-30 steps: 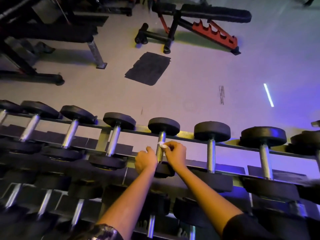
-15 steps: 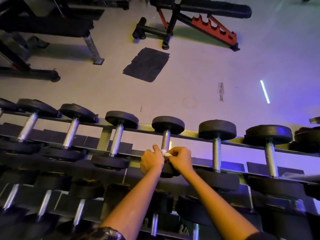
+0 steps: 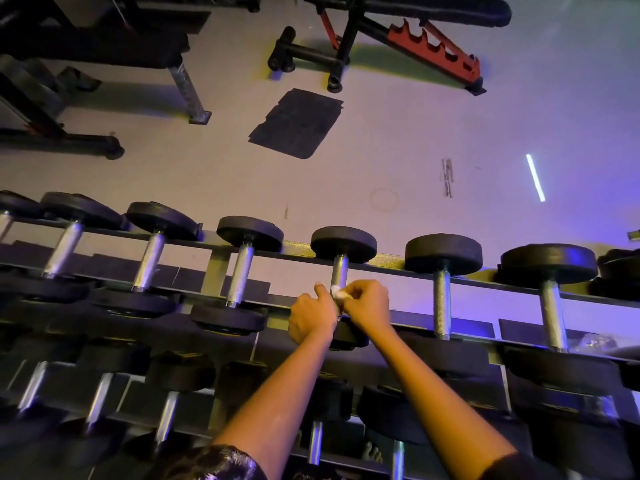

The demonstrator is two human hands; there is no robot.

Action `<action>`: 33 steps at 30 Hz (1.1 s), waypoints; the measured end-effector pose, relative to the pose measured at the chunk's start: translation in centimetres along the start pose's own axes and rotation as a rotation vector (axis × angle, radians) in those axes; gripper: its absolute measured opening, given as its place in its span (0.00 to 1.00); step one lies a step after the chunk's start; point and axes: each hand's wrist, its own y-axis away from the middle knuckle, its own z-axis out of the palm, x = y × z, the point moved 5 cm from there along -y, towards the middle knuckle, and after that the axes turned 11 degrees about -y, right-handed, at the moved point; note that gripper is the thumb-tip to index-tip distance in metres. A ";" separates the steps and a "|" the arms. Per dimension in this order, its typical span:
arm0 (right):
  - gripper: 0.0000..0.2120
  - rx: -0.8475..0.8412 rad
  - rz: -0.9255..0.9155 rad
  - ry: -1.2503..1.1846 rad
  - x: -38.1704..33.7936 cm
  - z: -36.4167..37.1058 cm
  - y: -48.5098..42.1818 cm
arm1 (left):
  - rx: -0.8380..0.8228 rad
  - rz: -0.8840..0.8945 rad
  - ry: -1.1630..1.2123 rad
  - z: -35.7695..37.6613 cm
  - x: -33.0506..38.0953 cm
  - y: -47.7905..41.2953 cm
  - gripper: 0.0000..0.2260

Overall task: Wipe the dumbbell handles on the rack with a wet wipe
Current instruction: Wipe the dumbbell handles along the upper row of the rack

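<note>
A tiered dumbbell rack [image 3: 391, 263] runs across the view with several black dumbbells on steel handles. At the middle dumbbell on the top tier, my right hand [image 3: 365, 303] pinches a small white wet wipe [image 3: 337, 292] against the steel handle [image 3: 339, 271]. My left hand [image 3: 311, 317] curls around the lower part of the same handle, beside the right hand. The near black head of that dumbbell is mostly hidden under my hands. Neighbouring handles [image 3: 442, 306] stand bare on either side.
Beyond the rack lies grey gym floor with a dark mat [image 3: 296, 123]. A red and black adjustable bench [image 3: 408, 32] stands at the back, and another dark bench frame [image 3: 104, 57] at the back left. Lower tiers hold more dumbbells.
Both hands slid down the handle toward me from its upper part, then stayed near the lower half with the wipe. The view shifted slightly.
</note>
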 end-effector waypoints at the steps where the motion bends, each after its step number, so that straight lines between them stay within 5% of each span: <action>1: 0.08 -0.020 0.023 0.002 0.5 0.0 0.9 | 0.005 0.000 -0.001 0.1 0.0 0.0 0.26; 12: 0.05 0.153 -0.063 -0.040 -3.3 -0.9 -4.6 | 0.020 -0.021 0.054 0.0 -0.2 0.1 0.25; 20: 0.04 -0.052 0.059 0.074 0.4 0.4 1.7 | 0.025 -0.026 0.067 0.1 -0.2 0.0 0.24; 33: 0.05 0.138 -0.072 0.009 -3.1 -0.7 -4.4 | 0.022 -0.046 0.081 -0.1 -0.1 0.2 0.24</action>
